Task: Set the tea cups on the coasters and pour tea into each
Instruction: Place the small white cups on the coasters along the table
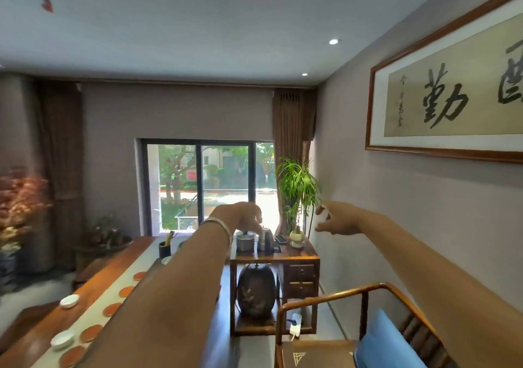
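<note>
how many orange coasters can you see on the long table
5 coasters: nearest, then, and farthest, in a row along the runner. The left forearm may hide more.

Bare arms, one bangle

Both forearms are sleeveless; the left wrist wears a thin silver bangle (219,225); no rings are visible.
</note>
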`<state>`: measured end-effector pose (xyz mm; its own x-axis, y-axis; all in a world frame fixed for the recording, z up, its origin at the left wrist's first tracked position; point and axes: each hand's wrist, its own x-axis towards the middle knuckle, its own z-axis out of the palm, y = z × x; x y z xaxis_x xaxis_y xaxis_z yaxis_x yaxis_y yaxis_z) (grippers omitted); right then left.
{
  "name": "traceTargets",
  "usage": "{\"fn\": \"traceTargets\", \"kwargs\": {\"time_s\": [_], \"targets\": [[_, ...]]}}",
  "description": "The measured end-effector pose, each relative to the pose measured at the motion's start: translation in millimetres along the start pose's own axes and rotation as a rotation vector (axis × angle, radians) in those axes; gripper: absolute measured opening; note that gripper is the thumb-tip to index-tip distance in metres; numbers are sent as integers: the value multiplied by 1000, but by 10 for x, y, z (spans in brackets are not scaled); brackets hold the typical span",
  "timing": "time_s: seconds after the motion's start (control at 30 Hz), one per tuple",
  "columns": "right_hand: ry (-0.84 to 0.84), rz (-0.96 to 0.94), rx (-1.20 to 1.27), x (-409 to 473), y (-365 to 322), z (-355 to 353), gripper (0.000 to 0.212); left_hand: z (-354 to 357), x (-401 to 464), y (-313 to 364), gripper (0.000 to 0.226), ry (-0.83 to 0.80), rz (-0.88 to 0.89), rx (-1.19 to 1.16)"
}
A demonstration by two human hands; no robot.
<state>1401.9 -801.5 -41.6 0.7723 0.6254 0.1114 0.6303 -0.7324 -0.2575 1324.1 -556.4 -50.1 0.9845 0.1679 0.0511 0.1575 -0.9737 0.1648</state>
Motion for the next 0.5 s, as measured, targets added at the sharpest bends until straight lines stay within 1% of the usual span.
{"fn": "traceTargets", "kwargs": {"time_s": [0.1, 0.2, 0.27, 0.4, 0.5], "targets": [[-25, -112, -4, 602, 1, 127, 51, 15, 200, -361, 38, 20, -112, -33], [-47, -199, -4, 1137, -74, 222, 52, 14, 322, -690, 37, 1, -232, -60], [-67, -240, 20, 1463, -147, 284, 52, -4, 379, -870, 38, -5, -301, -60], [-107, -317, 103, 2027, -330, 412, 50, -63, 461, -1192, 43, 45, -393, -66], [-136, -370, 110, 2357, -506, 553, 51, -84, 492, -1441, 42, 50, -482, -80]]}}
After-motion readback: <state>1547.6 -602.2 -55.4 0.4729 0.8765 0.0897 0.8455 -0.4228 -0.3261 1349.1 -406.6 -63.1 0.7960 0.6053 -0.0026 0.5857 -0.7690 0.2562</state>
